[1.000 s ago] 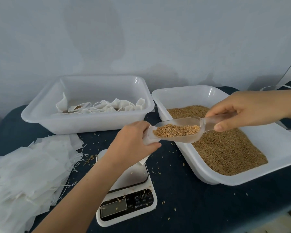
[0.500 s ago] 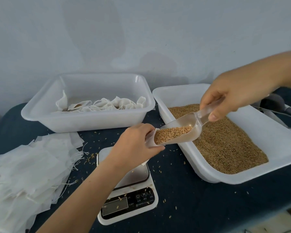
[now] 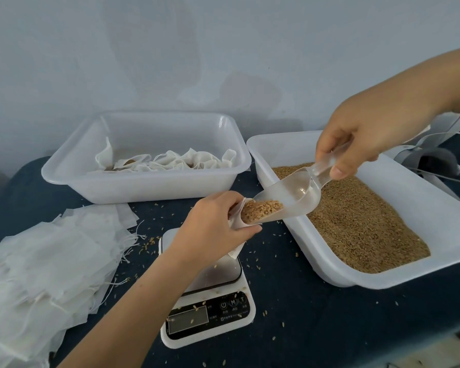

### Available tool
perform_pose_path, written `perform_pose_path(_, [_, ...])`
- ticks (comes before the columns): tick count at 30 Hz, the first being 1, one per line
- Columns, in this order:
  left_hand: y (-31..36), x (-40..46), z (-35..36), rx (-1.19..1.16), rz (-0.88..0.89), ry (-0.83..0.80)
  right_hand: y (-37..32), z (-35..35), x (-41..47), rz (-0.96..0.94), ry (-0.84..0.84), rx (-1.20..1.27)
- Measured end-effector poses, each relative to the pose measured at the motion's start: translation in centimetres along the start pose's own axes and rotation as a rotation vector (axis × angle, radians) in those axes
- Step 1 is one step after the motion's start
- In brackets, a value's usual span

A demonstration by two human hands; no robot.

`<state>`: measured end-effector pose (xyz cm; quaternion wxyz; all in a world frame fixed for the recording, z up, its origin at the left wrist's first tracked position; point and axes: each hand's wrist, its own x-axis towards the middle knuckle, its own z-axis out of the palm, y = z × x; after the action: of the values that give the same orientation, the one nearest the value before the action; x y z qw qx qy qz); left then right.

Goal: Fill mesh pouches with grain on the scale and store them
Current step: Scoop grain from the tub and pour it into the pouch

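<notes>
Pouch [image 3: 237,212] held over scale [image 3: 210,285], left hand [image 3: 215,227] fingers pinching its mouth. Right hand [image 3: 367,139] fingers clamped on scoop [image 3: 284,197] handle, now tipped steeper; grain [image 3: 260,209] slid to lip, pour prob starting.

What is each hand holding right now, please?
Left hand: closed, pinching the mesh pouch open above the scale.
Right hand: closed, gripping the scoop, tilted toward the pouch.

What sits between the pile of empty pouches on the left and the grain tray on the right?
In the head view, the scale stands between the empty pouches and the grain tray, amid scattered grains.
</notes>
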<state>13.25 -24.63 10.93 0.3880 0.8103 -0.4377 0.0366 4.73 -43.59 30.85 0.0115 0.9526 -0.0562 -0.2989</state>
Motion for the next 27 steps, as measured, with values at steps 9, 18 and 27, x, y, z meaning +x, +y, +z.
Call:
perform_pose_path(9, [0.2, -0.1, -0.1, -0.010, 0.005, 0.013, 0.6, 0.4, 0.0, -0.011, 0.013, 0.043])
perform_pose_path(18, [-0.1, 0.4, -1.7, -0.080, -0.033, 0.066, 3.8, 4.9, 0.2, -0.145, 0.164, 0.345])
perform_pose_path(27, [-0.1, 1.0, -2.9, -0.142, -0.125, 0.138, 6.9, 11.9, 1.1, -0.197, 0.437, 0.758])
